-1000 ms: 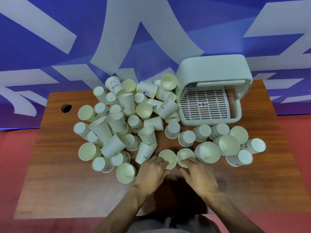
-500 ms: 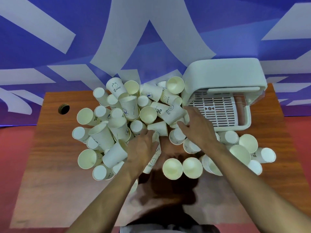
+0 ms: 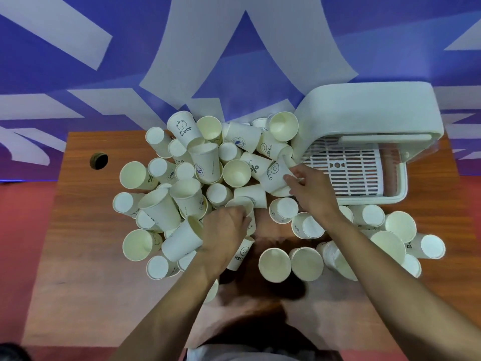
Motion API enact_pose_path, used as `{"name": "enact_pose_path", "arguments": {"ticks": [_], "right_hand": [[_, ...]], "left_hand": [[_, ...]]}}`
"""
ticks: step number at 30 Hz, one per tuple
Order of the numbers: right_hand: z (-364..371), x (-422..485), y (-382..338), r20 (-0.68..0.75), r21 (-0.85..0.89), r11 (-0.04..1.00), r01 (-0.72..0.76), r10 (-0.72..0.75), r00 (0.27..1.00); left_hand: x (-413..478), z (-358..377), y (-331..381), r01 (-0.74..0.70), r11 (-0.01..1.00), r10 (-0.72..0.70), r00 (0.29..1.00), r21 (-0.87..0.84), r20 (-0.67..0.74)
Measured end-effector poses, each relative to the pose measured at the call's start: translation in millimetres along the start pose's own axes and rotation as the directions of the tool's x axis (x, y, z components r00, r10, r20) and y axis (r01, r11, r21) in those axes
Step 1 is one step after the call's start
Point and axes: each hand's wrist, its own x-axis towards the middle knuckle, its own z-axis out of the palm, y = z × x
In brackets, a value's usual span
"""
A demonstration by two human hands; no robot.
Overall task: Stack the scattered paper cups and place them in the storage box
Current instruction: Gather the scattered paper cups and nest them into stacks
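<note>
Several white paper cups lie scattered and piled over the wooden table [image 3: 78,269], some upright, some on their sides. My left hand [image 3: 223,230] curls around an upright cup [image 3: 243,204] in the middle of the pile. My right hand [image 3: 311,188] pinches a tilted cup printed HELLO [image 3: 273,175] beside the box. The white storage box [image 3: 364,113] stands at the back right with its lid raised, showing a slotted white tray [image 3: 348,173] inside.
A round cable hole [image 3: 99,160] sits in the table's far left. Two upright cups [image 3: 291,261] stand near the front centre, more cups [image 3: 395,230] lie in front of the box. A blue and white wall rises behind.
Both hands moved from the table's front edge up into the pile. The left hand closed around a cup in the middle; the right reached toward the box and took hold of the HELLO cup.
</note>
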Motion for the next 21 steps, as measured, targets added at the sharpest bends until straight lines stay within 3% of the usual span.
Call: {"name": "enact_pose_path", "arguments": {"ticks": [5,10,15,21], "right_hand": [[-10.9,-38.1,1.5,-0.047,0.023,0.999,0.030,-0.029,0.998],[-23.3,-95.2,16.4,-0.158,0.039,0.994,0.105,-0.097,0.983],[-28.0,-138.2,44.3,-0.183,-0.020,0.989,0.147,-0.148,0.972],[-29.9,-192.1,63.9,-0.253,-0.127,0.947,0.294,-0.317,0.914]], "left_hand": [[-19.1,-8.3,8.7,-0.078,0.997,0.075,0.991,-0.026,-0.107],[-41.2,-7.7,23.4,-0.233,0.971,0.205,0.931,-0.058,-0.301],[-64.8,-9.4,40.0,-0.292,0.953,0.245,0.904,-0.086,-0.350],[-97.1,-5.7,47.0,-0.330,0.935,0.259,0.885,-0.129,-0.388]]}}
